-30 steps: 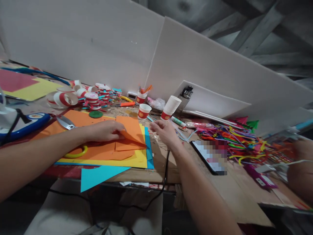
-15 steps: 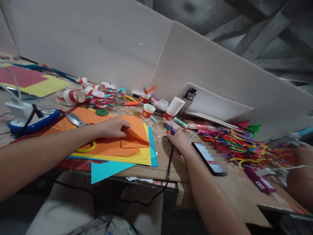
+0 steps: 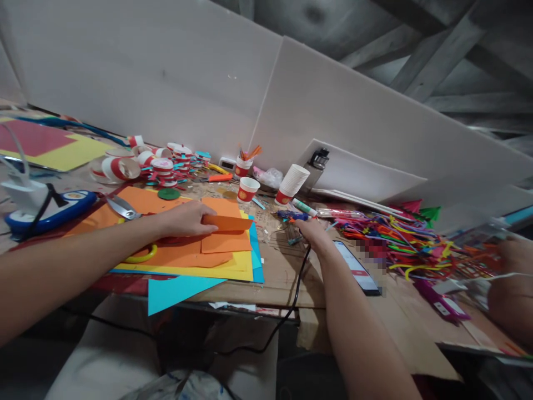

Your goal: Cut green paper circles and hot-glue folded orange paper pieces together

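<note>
My left hand (image 3: 188,219) is closed, pinching a folded piece of orange paper (image 3: 230,223) between thumb and fingers. Its raised flap stands above larger orange, yellow and blue sheets. Under my left forearm lie scissors (image 3: 144,255) with yellow handles, partly hidden. My right hand (image 3: 315,233) is wrapped round a blue hot glue gun (image 3: 291,215), whose nozzle points left. From its grip a black cord (image 3: 296,300) hangs over the table edge. A blue paper triangle (image 3: 179,291) juts out over the front edge.
Behind my hands stand a paper cup (image 3: 248,190), a stack of cups (image 3: 295,182) and a glue stick (image 3: 305,207). A phone (image 3: 358,269) and many coloured pipe cleaners (image 3: 387,236) lie to the right. A blue power strip (image 3: 77,205) sits left. Another person's arm (image 3: 514,289) reaches in at far right.
My right hand has shifted slightly right and turned the glue gun, so it lies more level and its body shows more. The orange flap in my left hand is tilted flatter.
</note>
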`<state>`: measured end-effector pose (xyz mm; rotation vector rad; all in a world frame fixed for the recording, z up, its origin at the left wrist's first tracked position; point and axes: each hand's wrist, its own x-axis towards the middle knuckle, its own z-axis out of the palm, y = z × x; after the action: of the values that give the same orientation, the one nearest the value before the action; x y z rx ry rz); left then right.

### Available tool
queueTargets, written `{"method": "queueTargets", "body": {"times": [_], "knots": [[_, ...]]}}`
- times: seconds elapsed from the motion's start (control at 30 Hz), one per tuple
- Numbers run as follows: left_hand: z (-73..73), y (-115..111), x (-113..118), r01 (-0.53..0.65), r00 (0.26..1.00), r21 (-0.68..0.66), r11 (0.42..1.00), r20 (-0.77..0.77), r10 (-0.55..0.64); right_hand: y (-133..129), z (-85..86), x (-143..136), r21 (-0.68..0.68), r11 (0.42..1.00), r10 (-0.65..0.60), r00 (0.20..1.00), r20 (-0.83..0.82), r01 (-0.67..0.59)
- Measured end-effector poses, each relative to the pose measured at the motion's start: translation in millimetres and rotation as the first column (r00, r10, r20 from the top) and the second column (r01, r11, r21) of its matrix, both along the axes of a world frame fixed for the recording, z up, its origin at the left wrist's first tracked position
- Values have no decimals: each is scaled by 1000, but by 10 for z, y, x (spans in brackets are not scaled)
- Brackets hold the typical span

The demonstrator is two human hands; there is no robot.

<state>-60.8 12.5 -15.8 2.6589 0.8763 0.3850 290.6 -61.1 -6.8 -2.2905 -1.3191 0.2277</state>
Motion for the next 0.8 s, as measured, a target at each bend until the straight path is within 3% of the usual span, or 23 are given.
{"method": "queueTargets", "body": {"times": [0.1, 0.3, 0.4, 0.53, 0.67, 0.8], "knots": [[-24, 18, -3, -2, 999, -8, 1000, 47, 3, -46, 44, -2, 91, 991, -74, 973, -218, 96], [13, -1, 17, -52, 998, -99, 994, 42, 56, -59, 119, -115, 293, 944, 53, 811, -582, 148], [54, -25, 23, -73, 996, -130, 989, 33, 78, -57, 130, -176, 362, 915, 116, 744, -658, 177], [50, -31, 19, -92, 995, -96, 991, 32, 96, -101, 148, -268, 435, 879, 170, 722, -670, 196], [-11, 6, 14, -110, 993, -51, 993, 35, 112, -202, 221, -406, 555, 830, 376, 693, -616, 43], [-14, 27, 21, -147, 989, -45, 988, 17, 147, -348, 306, -559, 598, 775, 590, 576, -565, -206]]}}
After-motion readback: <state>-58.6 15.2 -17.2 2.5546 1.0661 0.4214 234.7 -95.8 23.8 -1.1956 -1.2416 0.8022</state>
